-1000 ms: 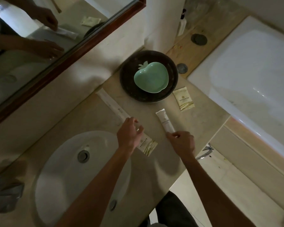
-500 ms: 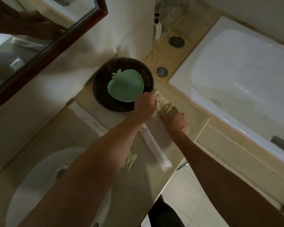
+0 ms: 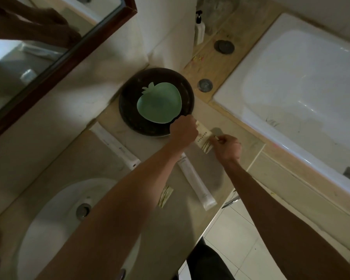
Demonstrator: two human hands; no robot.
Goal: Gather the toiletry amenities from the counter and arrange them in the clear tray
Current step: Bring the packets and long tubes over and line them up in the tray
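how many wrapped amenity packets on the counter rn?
4: small cream sachet held between both hands; long white packet under the arms; long white packet by the sink; striped packet end, mostly hidden under the left forearm.

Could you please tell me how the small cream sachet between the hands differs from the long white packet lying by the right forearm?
The small sachet is short and cream with striped markings at one end; the long packet is narrow, much longer and plain white. The sachet is pinched by the right hand with the left hand at its other end; the long packet lies untouched on the counter. Both carry a printed line of lettering.
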